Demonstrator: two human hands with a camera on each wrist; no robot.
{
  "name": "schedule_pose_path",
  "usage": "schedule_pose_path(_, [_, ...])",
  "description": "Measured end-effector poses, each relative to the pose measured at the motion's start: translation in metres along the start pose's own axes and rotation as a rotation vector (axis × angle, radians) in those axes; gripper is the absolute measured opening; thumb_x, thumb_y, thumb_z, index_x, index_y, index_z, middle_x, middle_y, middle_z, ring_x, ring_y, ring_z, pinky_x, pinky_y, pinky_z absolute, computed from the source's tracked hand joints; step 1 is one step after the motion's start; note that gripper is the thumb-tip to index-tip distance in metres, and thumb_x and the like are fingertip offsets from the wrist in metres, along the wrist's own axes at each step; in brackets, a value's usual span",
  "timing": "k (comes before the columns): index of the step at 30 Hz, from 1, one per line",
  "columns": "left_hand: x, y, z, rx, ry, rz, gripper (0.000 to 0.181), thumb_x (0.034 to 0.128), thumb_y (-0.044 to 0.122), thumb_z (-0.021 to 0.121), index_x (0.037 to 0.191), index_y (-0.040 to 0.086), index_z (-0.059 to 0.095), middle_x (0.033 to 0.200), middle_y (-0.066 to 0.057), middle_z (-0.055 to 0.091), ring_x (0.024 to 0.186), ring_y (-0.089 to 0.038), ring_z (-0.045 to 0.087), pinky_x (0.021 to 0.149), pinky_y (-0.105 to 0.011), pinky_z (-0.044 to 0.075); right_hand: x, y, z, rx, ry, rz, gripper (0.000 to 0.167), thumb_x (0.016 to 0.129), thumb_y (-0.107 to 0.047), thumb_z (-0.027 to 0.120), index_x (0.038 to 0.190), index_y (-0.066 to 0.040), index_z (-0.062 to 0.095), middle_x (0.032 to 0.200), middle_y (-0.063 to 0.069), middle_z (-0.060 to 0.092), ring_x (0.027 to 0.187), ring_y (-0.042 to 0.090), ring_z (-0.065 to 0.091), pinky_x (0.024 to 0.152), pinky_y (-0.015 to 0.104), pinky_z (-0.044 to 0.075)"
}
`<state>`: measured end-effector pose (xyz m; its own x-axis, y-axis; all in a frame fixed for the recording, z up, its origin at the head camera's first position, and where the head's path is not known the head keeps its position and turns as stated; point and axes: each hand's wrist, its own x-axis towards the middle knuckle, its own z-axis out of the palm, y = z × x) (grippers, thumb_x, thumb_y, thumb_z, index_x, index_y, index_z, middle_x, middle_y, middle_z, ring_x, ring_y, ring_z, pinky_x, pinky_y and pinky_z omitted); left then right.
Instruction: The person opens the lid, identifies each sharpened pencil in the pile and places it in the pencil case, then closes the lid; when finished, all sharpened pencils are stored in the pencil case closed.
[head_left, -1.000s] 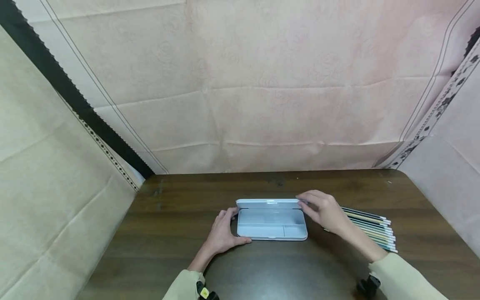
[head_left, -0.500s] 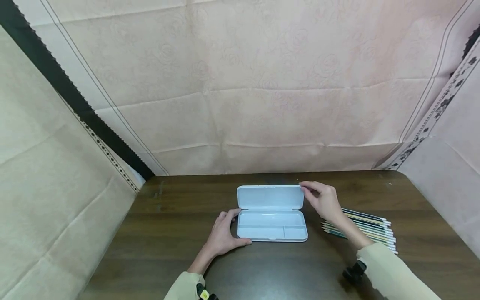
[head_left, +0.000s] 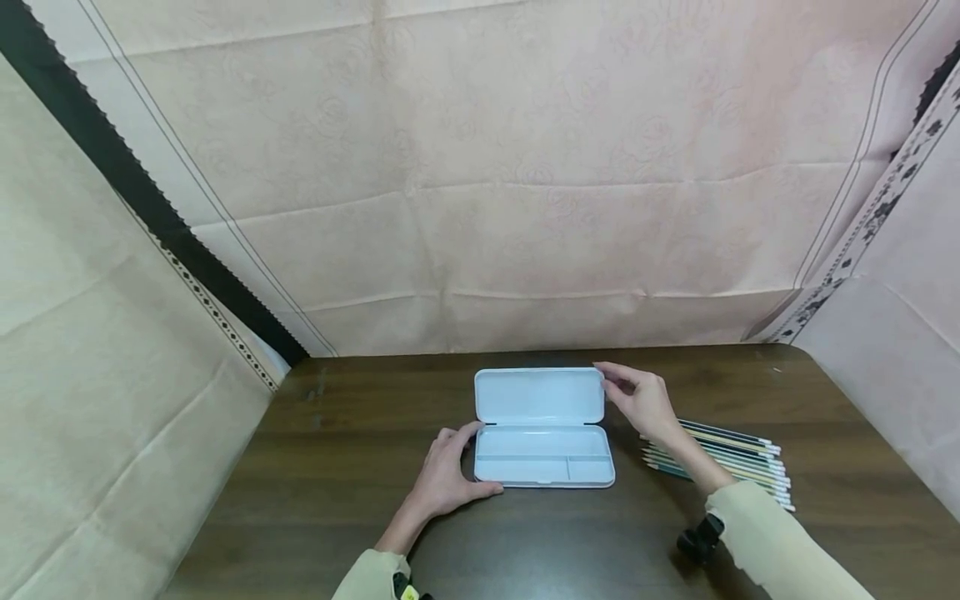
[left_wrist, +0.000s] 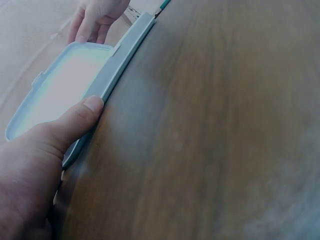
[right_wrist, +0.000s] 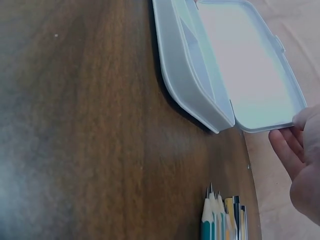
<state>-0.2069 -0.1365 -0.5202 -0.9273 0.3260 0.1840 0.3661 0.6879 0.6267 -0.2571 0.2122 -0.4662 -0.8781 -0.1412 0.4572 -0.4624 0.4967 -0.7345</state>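
Observation:
A light blue pencil case (head_left: 521, 446) lies on the wooden table with its lid (head_left: 538, 395) raised at the far side. Its tray has a long compartment and smaller divided ones, all bare. My left hand (head_left: 444, 479) holds the case's left end, thumb (left_wrist: 82, 117) along the front wall and fingers toward the back corner. At the lid's upper right corner, my right hand (head_left: 643, 405) pinches the edge between thumb and fingers, also visible in the right wrist view. Several sharpened pencils (head_left: 738, 463) lie side by side to the right of the case, partly behind the right forearm.
The brown table (head_left: 360, 408) ends at a back edge below a pale patterned cloth (head_left: 525, 208). Similar cloths hang at the left and right sides. A dark wrist strap device (head_left: 701, 540) sits on the right sleeve.
The lid has swung from nearly edge-on to leaning well back, with my right hand moving away along with it. My left hand has kept its hold on the case's left end.

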Motion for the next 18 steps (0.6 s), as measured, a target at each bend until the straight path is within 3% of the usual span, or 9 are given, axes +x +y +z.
schedule_pose_path(7, [0.001,0.003,-0.002,0.005,0.009,0.027,0.095,0.0674,0.057,0.088,0.145,0.018,0.050,0.116,-0.005,0.053,0.101,-0.020,0.046,0.079,-0.042,0.042,0.002,0.008,-0.001,0.119,-0.065,0.125,0.035,0.096,0.000,0.064,0.132,-0.001,0.063,0.112,0.020,0.068,0.085,0.033,0.070,0.071,0.041,0.057])
schedule_pose_path(18, [-0.001,0.001,-0.001,0.001,0.018,0.023,0.095,0.0669,0.062,0.086,0.144,0.019,0.050,0.117,-0.003,0.053,0.100,-0.020,0.045,0.081,-0.043,0.042,0.002,0.013,-0.001,0.114,-0.112,0.229,0.029,0.099,-0.006,0.063,0.125,0.006,0.064,0.110,0.024,0.067,0.085,0.032,0.071,0.069,0.038,0.057])
